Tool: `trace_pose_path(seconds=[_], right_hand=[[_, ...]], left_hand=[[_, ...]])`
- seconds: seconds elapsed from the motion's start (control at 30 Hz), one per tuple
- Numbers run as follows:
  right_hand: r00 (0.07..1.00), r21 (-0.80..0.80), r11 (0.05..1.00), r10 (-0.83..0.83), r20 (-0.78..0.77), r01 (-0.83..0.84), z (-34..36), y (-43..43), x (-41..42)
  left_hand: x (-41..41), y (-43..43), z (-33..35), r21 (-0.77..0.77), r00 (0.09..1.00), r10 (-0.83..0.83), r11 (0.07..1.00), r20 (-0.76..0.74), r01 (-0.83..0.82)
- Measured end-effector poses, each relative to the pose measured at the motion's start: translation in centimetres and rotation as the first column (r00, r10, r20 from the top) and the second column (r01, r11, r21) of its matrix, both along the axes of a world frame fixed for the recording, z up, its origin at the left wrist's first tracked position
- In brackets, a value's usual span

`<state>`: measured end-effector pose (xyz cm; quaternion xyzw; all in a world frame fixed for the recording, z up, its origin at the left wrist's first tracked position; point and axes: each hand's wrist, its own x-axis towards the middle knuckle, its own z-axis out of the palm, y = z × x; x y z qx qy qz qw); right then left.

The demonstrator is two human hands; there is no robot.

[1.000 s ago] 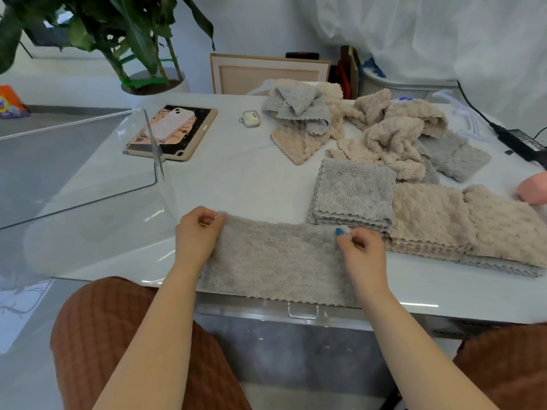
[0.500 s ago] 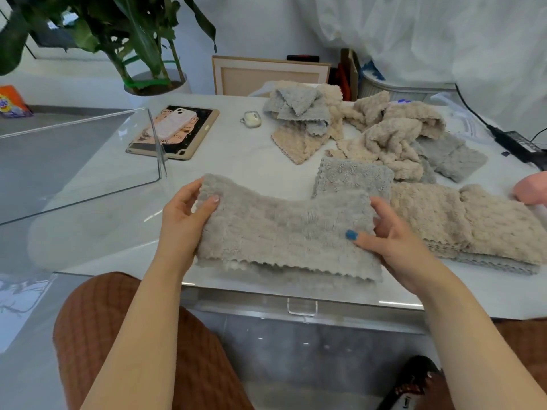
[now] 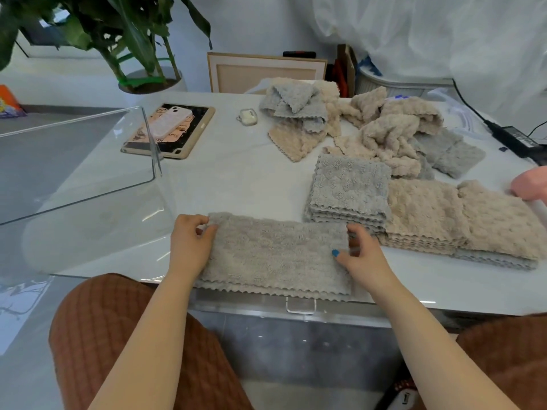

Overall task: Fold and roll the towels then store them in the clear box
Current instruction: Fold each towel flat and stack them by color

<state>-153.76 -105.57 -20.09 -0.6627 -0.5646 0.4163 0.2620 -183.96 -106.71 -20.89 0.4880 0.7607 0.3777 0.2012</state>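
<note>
Pinching both ends of the grey towel [image 3: 275, 255] lying between them, the fingers [image 3: 193, 221] of the left hand [image 3: 189, 247] and right hand [image 3: 364, 257] hold it flat on the desk [image 3: 236, 179].

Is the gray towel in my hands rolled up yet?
No, the gray towel lies flat as a folded strip on the table.

Left hand [image 3: 189, 242] and right hand [image 3: 362, 254] pinch towel [image 3: 275, 255] ends, fingers curled, forearms extended.

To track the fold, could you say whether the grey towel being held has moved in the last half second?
Yes: the grey towel came down onto the table, in front of the folded stack.
</note>
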Motion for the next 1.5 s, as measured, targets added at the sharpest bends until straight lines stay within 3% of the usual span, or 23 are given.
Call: trace_pose_path(seconds=[0.07, 0.23, 0.4, 0.63, 0.83, 1.03, 1.13, 1.23, 1.3, 1.37, 1.4, 1.5], right_hand=[[0.991, 0.006, 0.999, -0.040, 0.124, 0.040, -0.3, -0.1, 0.1], [0.990, 0.128, 0.992, -0.006, 0.138, -0.012, -0.8, -0.7, 0.0], [0.996, 0.142, 0.989, 0.040, 0.080, -0.051, -0.8, -1.5, -0.4], [0.953, -0.001, 0.982, 0.183, 0.240, -0.188, -0.2, -1.9, -0.2], [0.976, -0.077, 0.974, 0.216, 0.000, -0.215, 0.4, -1.5, 1.1], [0.959, -0.088, 0.962, 0.268, 0.093, -0.260, -0.3, -1.8, 0.8], [0.961, -0.089, 0.965, 0.256, 0.108, -0.248, -0.3, -1.6, 0.8], [0.946, -0.034, 0.975, 0.222, 0.237, -0.220, 0.0, -1.6, 0.8], [0.896, 0.188, 0.958, 0.117, 0.428, -0.215, 0.1, -1.7, 0.6], [0.837, 0.367, 0.874, 0.077, 0.541, -0.317, 0.0, -1.8, 0.2], [0.797, 0.363, 0.843, 0.121, 0.591, -0.397, -0.4, -1.8, 0.0], [0.632, 0.053, 0.854, 0.340, 0.696, -0.518, -2.0, -2.3, -0.4]], left_hand=[[-0.1, -0.1, -0.1, 0.035, 0.998, -0.010, 0.999, -0.056, 0.012], [0.3, -1.0, -0.8, 0.043, 0.958, -0.156, 0.984, -0.242, 0.171], [1.4, -1.4, -1.2, -0.026, 0.933, -0.068, 0.998, -0.353, 0.063], [0.7, -1.5, -1.0, -0.201, 0.944, -0.139, 0.976, -0.299, 0.080], [0.5, -2.1, 0.2, -0.195, 0.977, -0.167, 0.971, -0.132, 0.139], [0.8, -2.8, -0.6, -0.222, 0.960, -0.169, 0.968, -0.221, 0.119], [1.1, -3.4, -0.8, -0.213, 0.933, -0.109, 0.976, -0.343, 0.036], [1.0, -3.5, -0.7, -0.218, 0.918, -0.007, 0.972, -0.397, -0.087], [0.8, -3.3, -1.0, -0.245, 0.916, 0.023, 0.961, -0.401, -0.131], [0.9, -3.2, -1.3, -0.219, 0.928, 0.035, 0.968, -0.370, -0.124], [1.2, -3.1, -1.4, -0.187, 0.942, 0.042, 0.976, -0.334, -0.110], [1.8, -2.9, -1.2, -0.113, 0.983, 0.072, 0.989, -0.167, -0.092]])
